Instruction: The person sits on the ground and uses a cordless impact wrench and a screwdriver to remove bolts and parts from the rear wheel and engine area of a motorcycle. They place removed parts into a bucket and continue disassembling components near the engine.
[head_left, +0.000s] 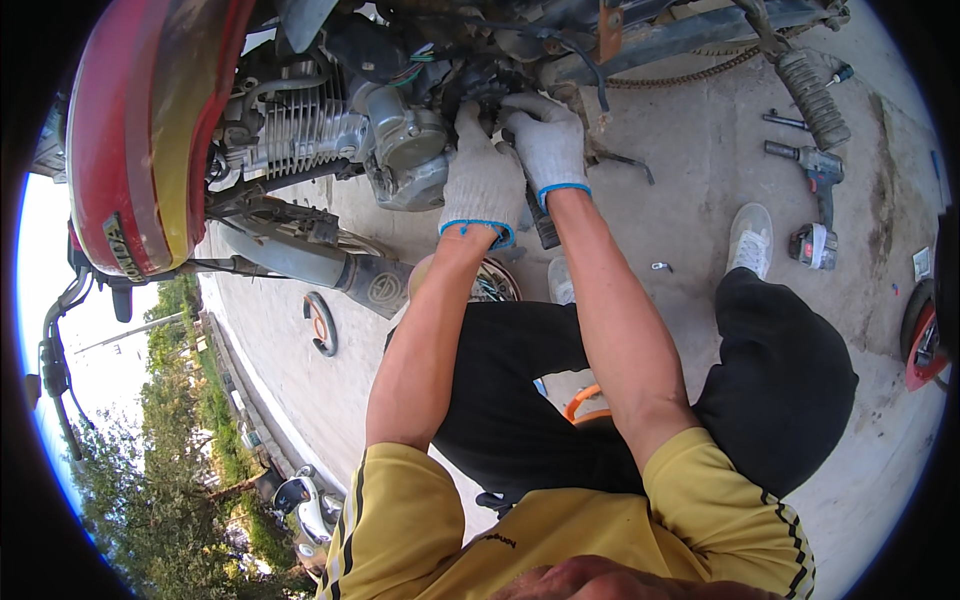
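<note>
Both my hands wear white knit gloves with blue cuffs and reach in behind the engine of a motorcycle. My left hand (484, 176) is against dark parts beside the round metal engine cover (409, 139), its thumb side pointing up; its fingertips are partly hidden. My right hand (551, 142) is just to the right, fingers bent in at the same dark, greasy parts (480, 82). A black rubber footrest (546, 229) hangs between my wrists. What either hand grips cannot be made out. Wires (412, 71) run loose above the cover.
A cordless impact wrench (817, 176) and a socket tool (785, 120) lie on the concrete at the right. The drive chain (682, 79) and shock absorber spring (814, 97) hang at the upper right. A bowl of small parts (499, 281) stands below my left hand. A small metal part (661, 266) lies near my shoe.
</note>
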